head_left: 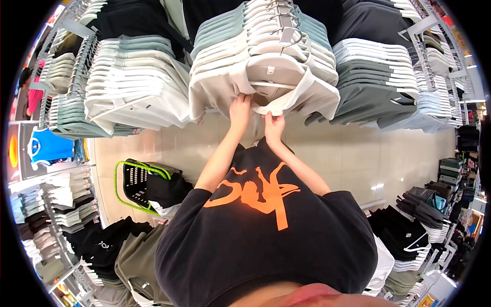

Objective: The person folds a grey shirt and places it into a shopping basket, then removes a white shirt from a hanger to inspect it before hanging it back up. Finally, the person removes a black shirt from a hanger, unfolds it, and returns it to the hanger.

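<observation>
A light beige collared shirt (217, 94) hangs on a pale hanger at the front of the middle rack, its neck opening toward me. My left hand (240, 111) is closed on the left edge of the front opening, with its fingertips partly hidden in the cloth. To its right, my right hand (274, 126) pinches the white edge of the opening between thumb and fingers. Both hands hold the front apart, and a small inner neck label (270, 70) shows.
White and grey-green shirts (135, 77) hang left of the middle rack; dark grey-green ones (376, 82) hang right. A black basket with a lime-green rim (118, 187) stands on the tiled floor (358, 158) at my left, holding dark cloth. More racks of clothes are behind me.
</observation>
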{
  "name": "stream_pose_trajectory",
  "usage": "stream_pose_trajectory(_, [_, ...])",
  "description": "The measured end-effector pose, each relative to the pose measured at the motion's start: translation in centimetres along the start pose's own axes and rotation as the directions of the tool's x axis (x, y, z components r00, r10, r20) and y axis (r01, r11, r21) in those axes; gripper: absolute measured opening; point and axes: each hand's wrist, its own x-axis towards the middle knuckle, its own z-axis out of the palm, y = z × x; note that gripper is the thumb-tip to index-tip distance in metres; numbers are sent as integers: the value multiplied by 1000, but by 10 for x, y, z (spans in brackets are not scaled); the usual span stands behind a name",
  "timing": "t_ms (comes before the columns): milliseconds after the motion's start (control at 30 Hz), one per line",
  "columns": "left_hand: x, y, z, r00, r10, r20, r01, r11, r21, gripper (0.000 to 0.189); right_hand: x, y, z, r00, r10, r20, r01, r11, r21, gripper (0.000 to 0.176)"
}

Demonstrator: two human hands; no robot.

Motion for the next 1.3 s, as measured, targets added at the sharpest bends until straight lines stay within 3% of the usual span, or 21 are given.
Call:
stream_pose_trajectory(133, [-6, 14, -24, 998, -51, 35, 52, 998, -27, 9, -1, -3, -6, 1000, 8, -6, -8, 1000, 19, 16])
stream_pose_trajectory(267, [-8, 34, -44, 991, -134, -4, 125, 932, -341, 7, 0, -4, -13, 999, 36, 25, -36, 999, 4, 19])
stream_pose_trajectory(333, [-12, 48, -48, 982, -188, -3, 162, 858, -487, 8, -4, -13, -10, 999, 34, 26, -35, 999, 33, 20])
stream_pose_trajectory(433, [-22, 52, -36, 931, -299, 207, 358, 653, -667, 6, -4, -16, -14, 999, 24, 44, -25, 999, 32, 20])
stream_pose_trajectory(467, [-26, 47, -26, 930, -287, 229, 363, 636, -681, 5, -4, -16, -16, 998, 18, 53, -20, 999, 26, 20])
stream_pose_trajectory(567, [-25, 49, -29, 899, -278, 338, 434, 464, -772, 8, -2, -13, -21, 1000, 2, 16, 1, 980, -198, 18])
stream_pose_trajectory(667, [-27, 49, -28, 913, -277, 300, 399, 449, -800, 8, -5, -26, -14, 998, -47, 43, 58, 942, -330, 18])
stream_pose_trajectory(867, [-30, 47, -37, 948, -276, 157, 288, 539, -791, 7, -6, -25, -11, 985, -124, 124, 164, 900, -404, 18])
stream_pose_trajectory(967, [-31, 41, -35, 982, -175, 68, 171, 682, -711, 9, -8, -26, -8, 1000, -14, 18, 17, 982, -190, 18])
stream_pose_trajectory(1167, [-33, 41, -33, 995, -95, 10, 76, 724, -686, 17, -14, -33, -5, 999, -37, -21, 35, 994, -107, 16])
stream_pose_trajectory(1300, [-36, 33, -25, 990, -131, 48, 122, 645, -754, 19, -15, -41, 0, 998, -36, 47, 45, 973, -225, 15])
